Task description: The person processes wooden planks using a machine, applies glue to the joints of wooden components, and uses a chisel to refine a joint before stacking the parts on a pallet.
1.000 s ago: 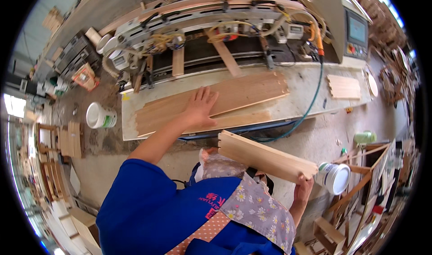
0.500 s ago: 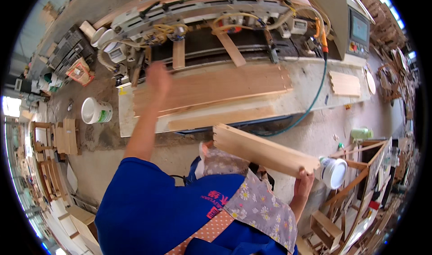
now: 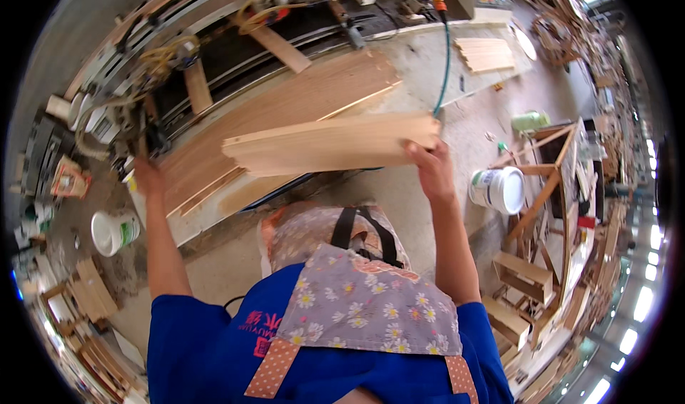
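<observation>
My right hand (image 3: 432,167) is closed on one end of a pale wooden board (image 3: 332,146) with notched ends. The board is held out nearly level, above the front of a white-topped workbench (image 3: 474,94). Beneath and behind it, wide brown wooden panels (image 3: 314,94) lie on the bench. My left hand (image 3: 148,177) is at the left end of these panels, beside the machine's left end; its fingers are too blurred to make out. In the machine (image 3: 246,65), a narrow wood piece (image 3: 198,87) and another strip (image 3: 282,49) stick out toward me.
A teal hose (image 3: 446,72) hangs over the bench, left of a small notched board (image 3: 485,54). White buckets stand on both sides, one at left (image 3: 114,233) and one at right (image 3: 498,190). A wooden frame (image 3: 546,190) stands at right.
My right hand has raised the board from low beside me to out over the bench front. My left hand has moved to the panels' left end. The view has turned.
</observation>
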{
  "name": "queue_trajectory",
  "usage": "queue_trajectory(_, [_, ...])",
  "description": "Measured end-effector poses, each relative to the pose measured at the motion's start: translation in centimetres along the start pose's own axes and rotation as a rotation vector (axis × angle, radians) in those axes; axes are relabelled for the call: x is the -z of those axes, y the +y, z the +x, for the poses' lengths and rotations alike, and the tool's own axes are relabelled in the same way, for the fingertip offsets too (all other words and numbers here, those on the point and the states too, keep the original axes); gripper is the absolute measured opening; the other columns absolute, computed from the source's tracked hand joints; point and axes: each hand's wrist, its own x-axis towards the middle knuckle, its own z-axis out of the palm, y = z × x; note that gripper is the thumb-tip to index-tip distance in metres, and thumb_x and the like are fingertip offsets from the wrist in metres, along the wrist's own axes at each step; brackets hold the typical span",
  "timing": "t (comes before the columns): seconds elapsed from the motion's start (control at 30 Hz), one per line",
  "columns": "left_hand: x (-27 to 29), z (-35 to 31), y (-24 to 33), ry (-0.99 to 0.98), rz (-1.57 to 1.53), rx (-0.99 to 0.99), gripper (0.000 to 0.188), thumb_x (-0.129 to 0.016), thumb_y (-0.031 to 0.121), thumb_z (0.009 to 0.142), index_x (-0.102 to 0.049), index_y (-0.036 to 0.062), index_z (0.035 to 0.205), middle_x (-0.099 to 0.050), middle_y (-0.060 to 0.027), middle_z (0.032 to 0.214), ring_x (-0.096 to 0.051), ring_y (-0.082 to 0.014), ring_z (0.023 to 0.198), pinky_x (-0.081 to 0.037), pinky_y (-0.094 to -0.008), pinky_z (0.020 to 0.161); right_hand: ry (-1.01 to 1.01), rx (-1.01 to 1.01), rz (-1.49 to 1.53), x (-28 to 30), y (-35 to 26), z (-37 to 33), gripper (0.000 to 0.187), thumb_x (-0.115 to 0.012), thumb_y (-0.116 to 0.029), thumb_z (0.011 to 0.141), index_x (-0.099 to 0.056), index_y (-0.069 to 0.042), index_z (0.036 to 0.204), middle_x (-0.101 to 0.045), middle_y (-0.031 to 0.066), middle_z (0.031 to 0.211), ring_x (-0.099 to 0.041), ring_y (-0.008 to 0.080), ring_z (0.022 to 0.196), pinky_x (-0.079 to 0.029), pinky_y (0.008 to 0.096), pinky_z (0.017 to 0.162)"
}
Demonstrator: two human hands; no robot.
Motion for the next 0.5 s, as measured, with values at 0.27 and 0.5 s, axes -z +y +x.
queue_trajectory(0.27, [2.7,-2.5,-3.2,-0.357,-0.48,0.274,0.029,-0.053,0.027,0.097,-0.064,0.003,0.109,-0.061,-0.0098,0.078,-0.059,-0.0225,0.07,-0.045,-0.0354,0.057,-0.12,0.03,0.211,-2.9,-0.5,7.3,0.027,-0.076,-0.01,0.084,-0.069,0.0,0.108,-0.07,0.0016,0.098,-0.061,0.0083,0.088,-0.047,0.0252,0.081])
queue_trajectory(0.5, [21.7,-11.4,14.8,-0.294,-1.286,0.55,0.044,-0.048,0.036,0.101,-0.059,-0.001,0.123,-0.053,0.0002,0.081,-0.047,-0.0072,0.071,-0.038,-0.0218,0.061,-0.411,0.023,0.235,-3.6,0.1,15.3,0.034,-0.08,-0.01,0.08,-0.069,-0.003,0.111,-0.068,0.0013,0.107,-0.061,0.0093,0.091,-0.048,0.0257,0.082])
